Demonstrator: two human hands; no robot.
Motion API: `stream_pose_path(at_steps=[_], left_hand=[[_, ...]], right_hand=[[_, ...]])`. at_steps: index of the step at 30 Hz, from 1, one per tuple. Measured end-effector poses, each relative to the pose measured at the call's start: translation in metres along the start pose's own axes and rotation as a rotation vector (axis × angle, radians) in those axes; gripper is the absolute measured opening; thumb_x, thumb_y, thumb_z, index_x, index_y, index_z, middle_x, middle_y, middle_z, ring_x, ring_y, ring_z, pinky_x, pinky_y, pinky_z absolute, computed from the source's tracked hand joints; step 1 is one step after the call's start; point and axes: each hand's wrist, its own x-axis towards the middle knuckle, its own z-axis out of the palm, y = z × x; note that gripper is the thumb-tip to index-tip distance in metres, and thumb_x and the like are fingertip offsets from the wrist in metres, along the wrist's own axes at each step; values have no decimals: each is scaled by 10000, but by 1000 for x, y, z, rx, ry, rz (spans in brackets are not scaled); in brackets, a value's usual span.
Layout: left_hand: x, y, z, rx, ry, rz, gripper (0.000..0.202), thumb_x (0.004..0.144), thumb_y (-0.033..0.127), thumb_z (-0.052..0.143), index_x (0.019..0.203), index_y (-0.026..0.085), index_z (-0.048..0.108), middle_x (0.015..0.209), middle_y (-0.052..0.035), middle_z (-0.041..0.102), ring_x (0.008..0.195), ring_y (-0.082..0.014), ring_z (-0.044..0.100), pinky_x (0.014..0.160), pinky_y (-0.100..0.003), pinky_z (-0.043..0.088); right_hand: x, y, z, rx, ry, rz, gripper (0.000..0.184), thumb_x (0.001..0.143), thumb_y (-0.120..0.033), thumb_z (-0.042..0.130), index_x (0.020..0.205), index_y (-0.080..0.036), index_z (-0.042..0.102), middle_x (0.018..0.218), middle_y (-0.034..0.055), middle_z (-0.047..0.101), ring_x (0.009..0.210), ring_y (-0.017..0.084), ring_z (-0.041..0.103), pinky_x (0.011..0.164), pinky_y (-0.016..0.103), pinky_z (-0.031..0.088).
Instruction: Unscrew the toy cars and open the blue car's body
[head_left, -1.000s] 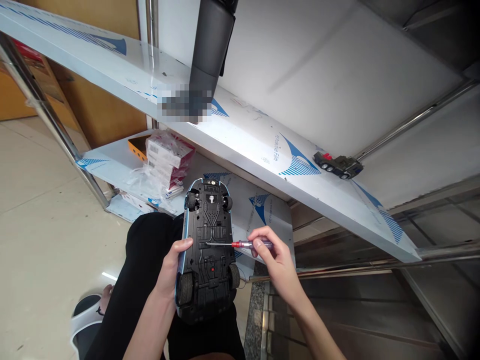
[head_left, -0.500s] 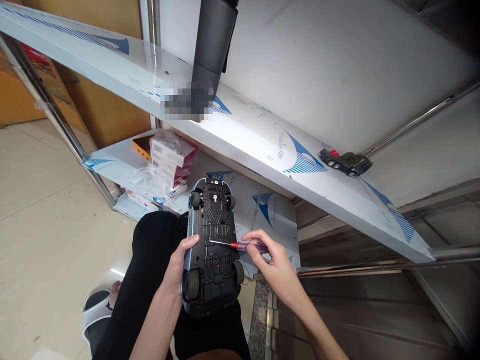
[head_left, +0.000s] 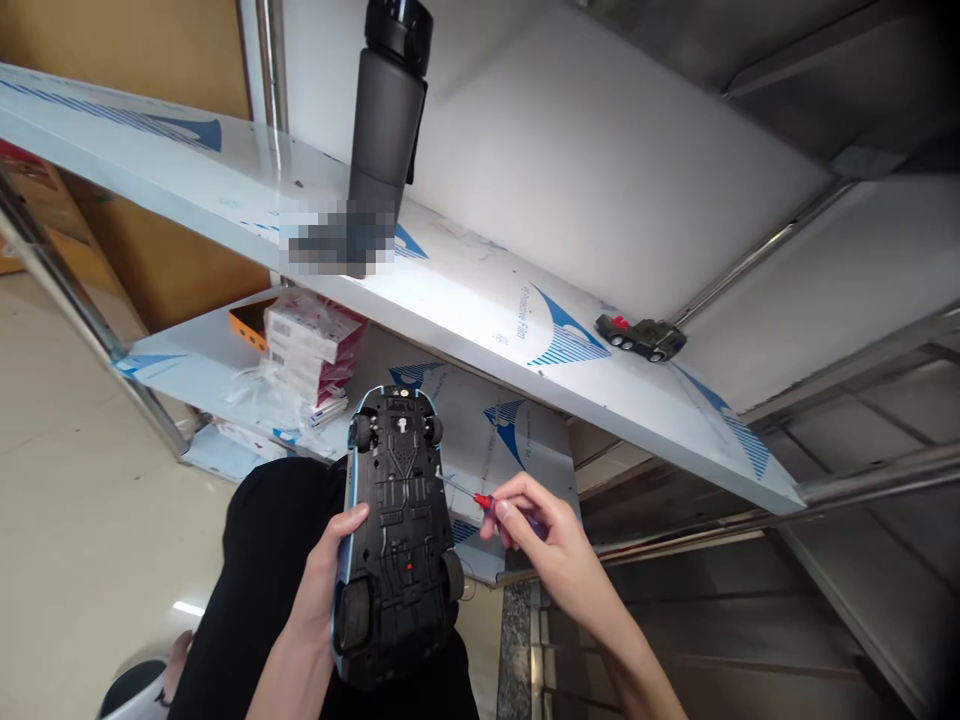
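Now the screwdriver (head_left: 491,503) has moved off the chassis

Half a second ago, the thin steel shaft lay across the black underside of the toy car (head_left: 397,530). Now it has swung out, and its tip sits at the car's right edge, either just beside it or barely touching; I cannot tell which. The right hand (head_left: 551,545) grips the red-and-purple handle between thumb and fingertips, with the other fingers curled in.

The left hand (head_left: 330,570) stays closed around the car's long side, its fingers (head_left: 356,515) resting on the underside. The car lies wheels-up above the black trousers (head_left: 270,540) and sits lower in the view than before.

The whole scene has also tilted and shifted. The black water bottle (head_left: 379,100), standing on the steel shelf (head_left: 480,310), now shows its cap, and the small olive toy truck (head_left: 641,338) has moved left along the shelf's edge. The stack of red-and-white boxes (head_left: 311,350) stands on the lower shelf (head_left: 180,370), behind the car.
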Motion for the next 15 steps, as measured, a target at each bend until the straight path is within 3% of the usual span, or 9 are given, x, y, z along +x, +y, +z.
stream_pose_path(at_steps=[3,8,12,15], left_hand=[[1,0,-2,39,73,48,377,839,265,825,1189,131,790,921,-128,862,787,-343,833,726,-431,697],[1,-1,-4,46,92,13,373,844,270,808,1197,152,796,875,-109,858,737,-352,830,710,-467,706],[0,0,-4,56,115,-2,396,830,283,808,1208,166,790,840,-101,855,716,-367,829,685,-491,710],[-1,0,0,94,152,-19,422,812,310,817,1220,205,790,802,-82,850,707,-374,830,682,-507,712]], right_hand=[[-6,-13,-21,32,89,-61,221,1084,-449,652,1047,-249,563,995,34,770,773,152,609,734,292,479],[-5,-40,-64,-143,318,-170,186,1093,-422,625,1079,-278,508,904,-18,658,739,143,569,621,260,418],[18,-59,-95,-357,431,-204,249,1087,-475,607,994,-270,501,857,-25,585,739,153,536,621,280,375],[45,-77,-106,-491,459,-269,201,1077,-434,617,1005,-266,534,850,-20,577,741,163,520,649,300,375]])
